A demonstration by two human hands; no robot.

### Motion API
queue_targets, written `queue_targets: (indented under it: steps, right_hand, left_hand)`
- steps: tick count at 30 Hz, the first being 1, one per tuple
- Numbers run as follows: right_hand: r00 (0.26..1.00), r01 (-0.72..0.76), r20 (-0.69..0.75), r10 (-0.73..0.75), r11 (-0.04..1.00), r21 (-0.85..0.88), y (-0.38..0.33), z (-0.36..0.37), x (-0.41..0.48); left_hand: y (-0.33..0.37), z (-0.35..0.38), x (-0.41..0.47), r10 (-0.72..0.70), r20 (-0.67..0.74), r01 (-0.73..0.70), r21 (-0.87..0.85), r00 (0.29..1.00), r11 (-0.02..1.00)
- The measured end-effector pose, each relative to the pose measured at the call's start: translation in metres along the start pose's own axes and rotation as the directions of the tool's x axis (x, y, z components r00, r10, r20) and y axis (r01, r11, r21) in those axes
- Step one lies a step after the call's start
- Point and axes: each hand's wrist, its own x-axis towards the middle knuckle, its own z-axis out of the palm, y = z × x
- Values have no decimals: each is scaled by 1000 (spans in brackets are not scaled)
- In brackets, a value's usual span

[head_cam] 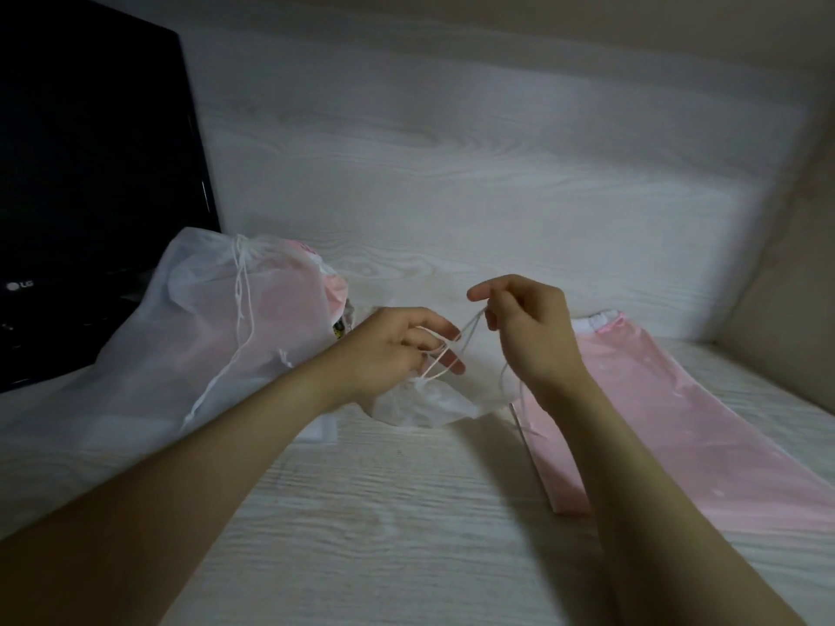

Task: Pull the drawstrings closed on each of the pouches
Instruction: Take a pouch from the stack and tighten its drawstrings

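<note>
- The small white pouch (424, 406) hangs crumpled just below and between the two hands. Its bunched neck is up by the left hand and its body sags onto the desk (406, 512).
- The left hand (395, 347) has its fingers curled at that neck, with the cord (452, 350) looped across them. Whether it grips cloth as well as cord I cannot tell.
- The right hand (528, 332) pinches the cord between thumb and fingertip, just up and to the right of the neck. A loose end trails down past its wrist.
- The cord runs short and nearly taut from the neck up-right to the pinch, so the closing pull should follow that line, with the right hand drawing away from the left.
- The neck looks mostly gathered, so I judge this pouch nearly shut.
- The big white pouch (217, 318) sits at the left against a black monitor (90, 173). Its top is cinched, its cords dangle down the front, and something pink shows through.
- The pink pouch (655, 422) lies flat at the right, its length running from behind the right hand toward the near right edge. The right forearm crosses over it, so that hand is nearer. I cannot tell whether its mouth is drawn.
</note>
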Motion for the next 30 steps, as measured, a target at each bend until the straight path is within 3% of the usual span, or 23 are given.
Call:
queue_targets:
  steps: [4,8,10,12,14,16,18,21,30]
  right_hand:
    - [981,186,-21,-190,975,-121,8,7,-1]
    - [947,304,-57,-316,939,-163,13,14,-2]
    - [940,307,-86,-329,930,-202,17,18,-2]
    - [942,271,-94,-323,895,-355,21,19,-3]
    - [967,189,-68,-245,871,-454,20,17,-4]
    - [997,71,-13,-79,941,-332,15,14,-5]
    - [990,-100,99,102,995,-22,7,14,-7]
    - [952,-241,263,155,910,337,2,17,-9]
    - [904,-327,410,119,812,484,-4,15,-15]
  left_hand:
    - [14,-1,-3,-12,25,15,-128,1000,992]
    - [14,0,-7,-11,56,15,-78,998,997]
    - [13,-1,-7,-3,66,9,-91,998,996]
    - [11,-2,-6,-16,61,24,-134,998,991]
    - [11,-4,-5,-32,41,39,-190,999,981]
    - [8,-6,-4,-46,26,51,-250,999,967]
    - [6,-8,-2,-55,19,58,-285,998,957]
    - [6,-7,-1,-49,27,55,-320,998,946]
    - [5,-10,-2,15,-26,-22,-315,1000,949]
